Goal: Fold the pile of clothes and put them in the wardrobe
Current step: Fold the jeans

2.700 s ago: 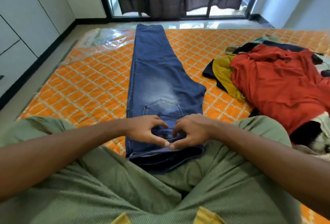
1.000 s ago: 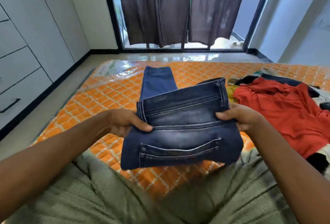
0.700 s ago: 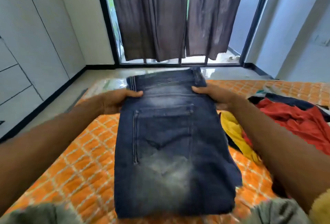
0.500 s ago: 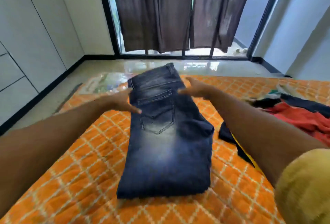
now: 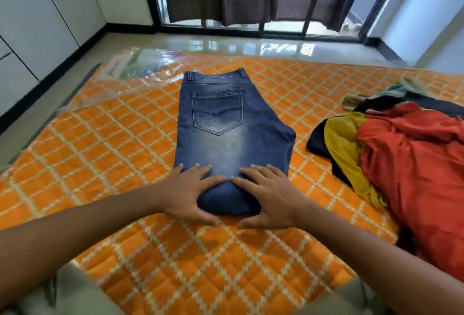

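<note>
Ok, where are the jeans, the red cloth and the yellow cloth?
jeans (image 5: 218, 111), head view, on the back pocket.
red cloth (image 5: 411, 164), head view, on its crumpled middle.
yellow cloth (image 5: 341, 144), head view, on the strip showing left of the red.

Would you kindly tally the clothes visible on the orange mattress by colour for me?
Blue: 1, the folded jeans
Red: 1, the red garment
Yellow: 1, the yellow garment
Black: 1, the black garment
Teal: 1, the teal piece, barely showing
Total: 5 visible; the heap may hide more.
</note>
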